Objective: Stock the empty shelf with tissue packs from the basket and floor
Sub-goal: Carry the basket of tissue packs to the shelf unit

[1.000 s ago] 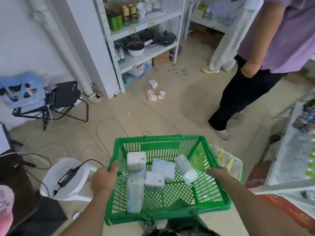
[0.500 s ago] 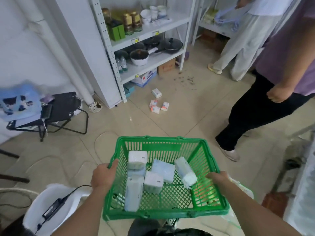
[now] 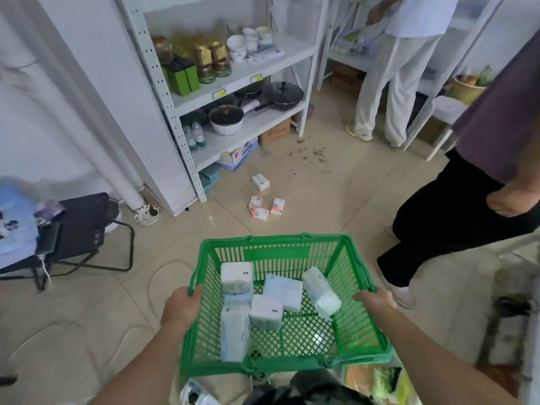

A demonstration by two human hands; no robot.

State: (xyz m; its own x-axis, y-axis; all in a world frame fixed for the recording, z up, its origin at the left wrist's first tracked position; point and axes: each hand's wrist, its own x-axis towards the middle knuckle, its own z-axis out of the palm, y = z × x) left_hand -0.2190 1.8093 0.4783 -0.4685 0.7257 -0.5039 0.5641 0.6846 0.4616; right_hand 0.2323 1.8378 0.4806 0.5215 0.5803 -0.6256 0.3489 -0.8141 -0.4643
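Observation:
I carry a green plastic basket in front of me. My left hand grips its left rim and my right hand grips its right rim. Several white and pale blue tissue packs lie loose inside. On the floor ahead lie a white tissue pack and three small orange-and-white packs. They sit in front of a white shelf unit that holds jars, green boxes, pots and bottles.
A person in a purple top and black trousers stands close on the right. Another person in light trousers stands at a far shelf. A black folding stool is on the left. A cable loops on the floor.
The view has moved forward and tilted up toward the shelf unit. The basket stays gripped in both hands. The white stool with the charger has dropped out of view.

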